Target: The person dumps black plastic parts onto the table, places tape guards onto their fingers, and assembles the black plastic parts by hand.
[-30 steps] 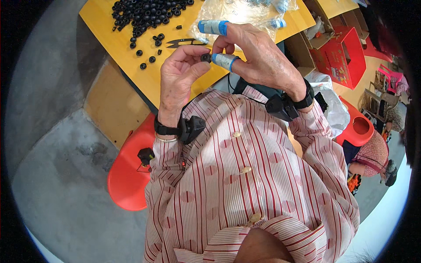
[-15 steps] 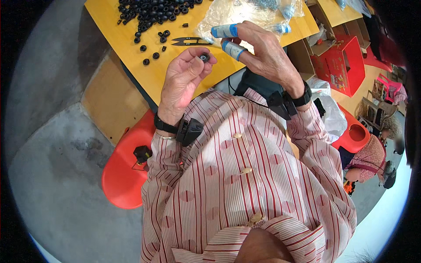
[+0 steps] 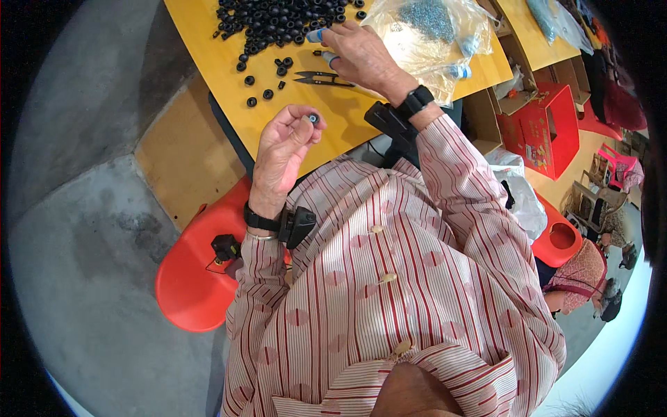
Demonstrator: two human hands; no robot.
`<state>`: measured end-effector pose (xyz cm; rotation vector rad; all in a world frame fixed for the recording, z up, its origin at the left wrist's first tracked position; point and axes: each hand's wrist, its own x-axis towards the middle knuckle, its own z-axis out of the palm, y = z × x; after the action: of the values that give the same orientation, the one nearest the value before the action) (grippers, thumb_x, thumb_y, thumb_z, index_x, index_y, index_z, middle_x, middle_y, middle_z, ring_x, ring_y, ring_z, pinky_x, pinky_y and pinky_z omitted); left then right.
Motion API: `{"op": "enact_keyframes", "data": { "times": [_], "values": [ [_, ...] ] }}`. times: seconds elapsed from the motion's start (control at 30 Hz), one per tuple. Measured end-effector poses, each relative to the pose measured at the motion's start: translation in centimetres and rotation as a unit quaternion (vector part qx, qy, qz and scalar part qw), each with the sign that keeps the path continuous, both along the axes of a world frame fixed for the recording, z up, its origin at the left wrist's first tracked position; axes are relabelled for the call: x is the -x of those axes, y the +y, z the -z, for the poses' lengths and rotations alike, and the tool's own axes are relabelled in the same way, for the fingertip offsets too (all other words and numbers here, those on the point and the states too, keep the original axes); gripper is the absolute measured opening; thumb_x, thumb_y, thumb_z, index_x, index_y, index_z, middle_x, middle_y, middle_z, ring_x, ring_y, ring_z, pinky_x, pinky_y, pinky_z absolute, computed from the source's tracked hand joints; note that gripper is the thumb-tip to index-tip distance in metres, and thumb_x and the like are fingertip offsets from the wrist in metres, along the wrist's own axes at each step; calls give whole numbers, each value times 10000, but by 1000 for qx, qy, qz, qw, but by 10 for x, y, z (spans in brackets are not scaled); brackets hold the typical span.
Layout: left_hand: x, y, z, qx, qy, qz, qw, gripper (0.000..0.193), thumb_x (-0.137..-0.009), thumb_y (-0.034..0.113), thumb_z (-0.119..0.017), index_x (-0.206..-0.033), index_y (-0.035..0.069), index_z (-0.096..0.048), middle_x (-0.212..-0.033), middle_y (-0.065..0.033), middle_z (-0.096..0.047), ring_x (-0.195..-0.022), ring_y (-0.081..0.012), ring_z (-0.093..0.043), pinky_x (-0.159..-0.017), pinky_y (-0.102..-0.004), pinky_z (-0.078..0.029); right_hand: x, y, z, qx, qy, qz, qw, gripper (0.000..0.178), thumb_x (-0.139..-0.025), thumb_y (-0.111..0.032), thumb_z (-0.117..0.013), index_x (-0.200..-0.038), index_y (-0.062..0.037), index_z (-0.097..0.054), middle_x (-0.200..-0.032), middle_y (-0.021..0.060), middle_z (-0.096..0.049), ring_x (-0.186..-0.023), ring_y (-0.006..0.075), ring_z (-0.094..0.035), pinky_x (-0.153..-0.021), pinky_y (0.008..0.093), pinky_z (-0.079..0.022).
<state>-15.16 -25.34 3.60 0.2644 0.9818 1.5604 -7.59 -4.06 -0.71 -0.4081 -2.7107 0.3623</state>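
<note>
Between the thumb and fingers of my left hand (image 3: 281,149) is a small round black part (image 3: 313,119) with a pale centre, held just off the near edge of the yellow table (image 3: 233,90). My right hand (image 3: 365,59) is stretched over the table, blue tape round its index finger and thumb. Those two fingers are apart, and a small black cylinder (image 3: 317,53) lies at the thumb tip. Black thread snips (image 3: 324,78) rest just below that hand. A heap of round black parts (image 3: 278,21) covers the far side, with several loose ones nearer me.
Right of my right hand lies a clear plastic bag (image 3: 396,31) with small blue-grey pieces. Beyond the table's right edge are cardboard boxes (image 3: 483,115) and a red box (image 3: 538,132). A red stool (image 3: 198,278) stands at my left; other people sit far right.
My right hand has moved left and away from me, from beside the left hand to the small cylinder. My left hand keeps its round part, slightly lower. The view has shifted a little.
</note>
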Motion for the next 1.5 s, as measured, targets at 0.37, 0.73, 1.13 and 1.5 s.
{"op": "enact_keyframes", "data": {
  "times": [0.37, 0.73, 1.13, 1.5],
  "values": [
    [0, 4, -4, -25, 25, -48, 998, 209, -901, 128, -611, -1069, 19, -551, -957, -79, -615, -822, -106, -546, -773, -233, -418, 6, -4, -2, 0, -26, -10, 1000, 197, -707, -88, -607, -902, -85, -579, -867, 58, -620, -882, 262, -582, -741, 402, -454],
    [-11, 23, -19, -12, 146, -170, 975, 224, -895, 101, -612, -1080, 7, -527, -962, -81, -622, -805, -103, -552, -737, -231, -429, -50, -43, -86, 146, 88, -93, 981, 418, -703, 6, -650, -1100, -32, -524, -870, 64, -630, -823, 260, -602, -786, 365, -475],
    [-35, 21, -26, -22, 245, -165, 955, 148, -917, 98, -577, -1038, 31, -525, -852, -47, -613, -746, -90, -546, -669, -231, -432, -62, -70, -101, -19, 143, -131, 981, 207, -696, -50, -607, -859, -41, -479, -735, 62, -529, -760, 250, -551, -746, 371, -421],
    [-45, 15, -41, -56, 36, -143, 988, 219, -904, 151, -616, -1068, 53, -509, -907, -67, -605, -754, -110, -554, -712, -256, -458, -96, -85, -97, 145, 254, -76, 953, 520, -759, -46, -686, -1249, -53, -513, -955, 48, -631, -858, 204, -587, -757, 316, -493]
  ]
}}
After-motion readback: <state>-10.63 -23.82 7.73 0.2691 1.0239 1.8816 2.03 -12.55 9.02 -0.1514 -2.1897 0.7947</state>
